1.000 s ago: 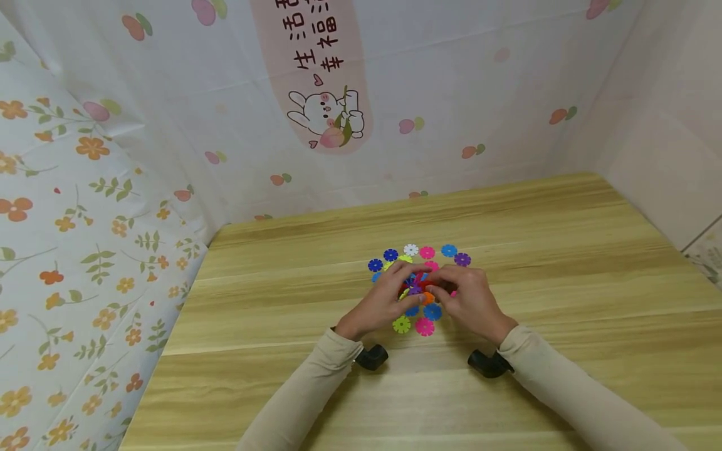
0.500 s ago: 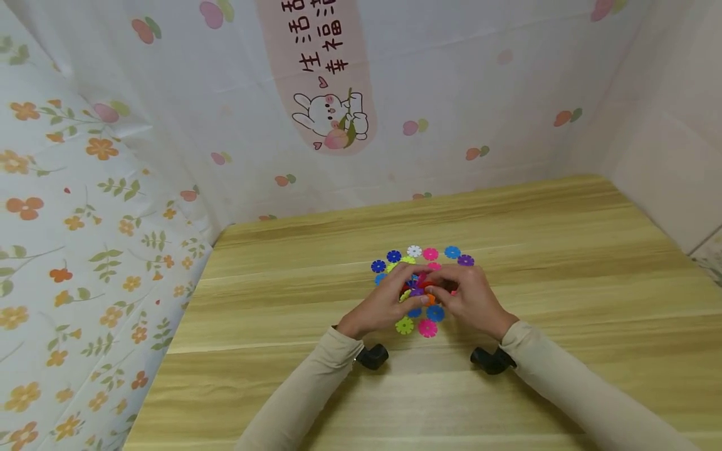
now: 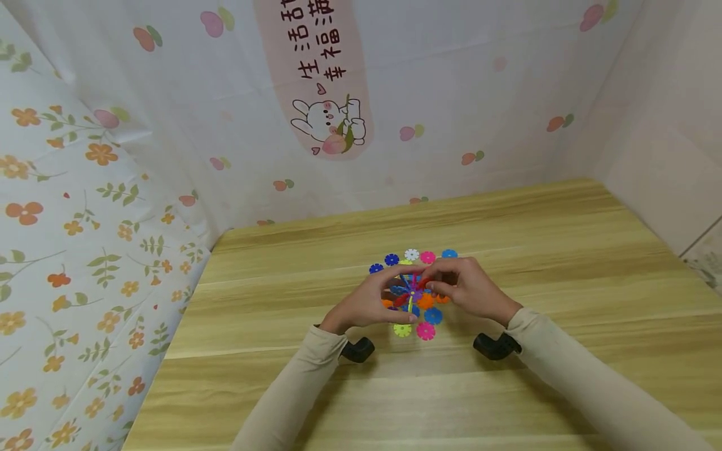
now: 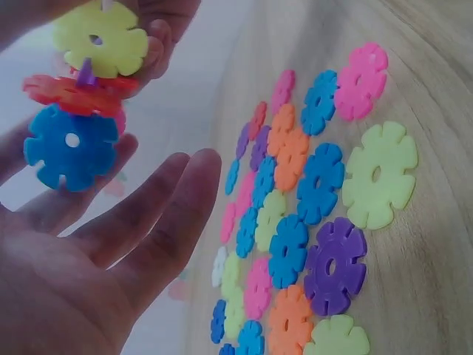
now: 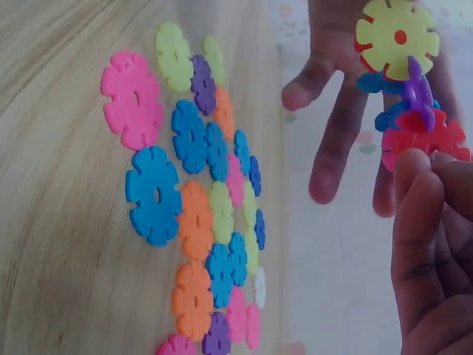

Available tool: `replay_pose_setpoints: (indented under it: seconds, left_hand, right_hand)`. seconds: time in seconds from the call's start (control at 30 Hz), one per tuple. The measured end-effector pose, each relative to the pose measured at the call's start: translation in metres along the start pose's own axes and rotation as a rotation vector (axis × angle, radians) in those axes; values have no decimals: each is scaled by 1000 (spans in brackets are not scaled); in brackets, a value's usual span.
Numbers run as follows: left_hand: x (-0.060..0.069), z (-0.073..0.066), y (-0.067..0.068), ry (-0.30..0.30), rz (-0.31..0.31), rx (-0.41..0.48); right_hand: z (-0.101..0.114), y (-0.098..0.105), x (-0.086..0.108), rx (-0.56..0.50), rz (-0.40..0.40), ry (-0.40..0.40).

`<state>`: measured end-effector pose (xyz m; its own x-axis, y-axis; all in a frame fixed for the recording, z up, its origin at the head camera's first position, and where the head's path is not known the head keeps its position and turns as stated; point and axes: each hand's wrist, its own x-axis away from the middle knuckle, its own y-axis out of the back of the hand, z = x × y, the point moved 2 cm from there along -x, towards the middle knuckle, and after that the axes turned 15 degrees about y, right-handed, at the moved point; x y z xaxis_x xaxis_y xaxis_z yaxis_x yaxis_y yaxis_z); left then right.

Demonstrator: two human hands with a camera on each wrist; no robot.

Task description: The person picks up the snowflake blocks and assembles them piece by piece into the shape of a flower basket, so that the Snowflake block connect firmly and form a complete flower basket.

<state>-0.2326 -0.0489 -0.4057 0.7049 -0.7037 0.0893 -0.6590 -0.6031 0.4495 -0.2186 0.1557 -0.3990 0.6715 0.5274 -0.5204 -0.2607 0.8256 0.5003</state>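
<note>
A cluster of slotted plastic snowflake discs, fitted together, is held above the table. In the head view its purple middle disc [image 3: 415, 297] shows between the hands. My right hand [image 3: 474, 288] pinches a red disc [image 5: 421, 139] of the cluster between thumb and fingertips. Around the cluster's other side, my left hand [image 3: 366, 302] has its fingers spread, thumb apart from index finger. The left wrist view shows a blue disc [image 4: 72, 164] and a yellow disc [image 4: 122, 44] of the cluster in front of these fingers. Whether any left finger touches it, I cannot tell.
Loose discs lie flat beneath and around the hands, among them a pink disc [image 3: 425, 331], a white disc [image 3: 412, 254] and a purple disc [image 4: 344, 277]. The wooden table [image 3: 271, 326] meets a printed cloth [image 3: 451, 75] behind. Black mounts [image 3: 358, 349] sit at both wrists.
My left hand has let go of the cluster; its thumb and fingers have spread and moved slightly left. My right hand still pinches the red disc, and more of the cluster shows.
</note>
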Motion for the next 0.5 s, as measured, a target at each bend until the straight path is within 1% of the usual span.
replay_pose_setpoints:
  seconds: [0.1,0.17,0.27,0.33,0.4,0.43,0.5]
  left_hand:
    - [-1,1,-2,-6,7,34]
    - [-2,1,-3,-6,-4,46]
    - [-1,3,-2,8,-43,63]
    - [0,4,-1,18,-78,67]
    - [1,6,1,25,-106,61]
    - [1,6,1,25,-116,56]
    - [1,7,2,26,-131,47]
  right_hand:
    - [-2,-1,2,-29,-23,-20]
    - [-4,-3,3,-22,-48,-38]
    - [-7,-6,5,29,-78,-59]
    - [-8,-8,6,73,-82,-71]
    - [-10,-9,7,125,-52,-74]
    - [-11,-9,7,155,-24,-74]
    - [-12,-10,8,198,57,-65]
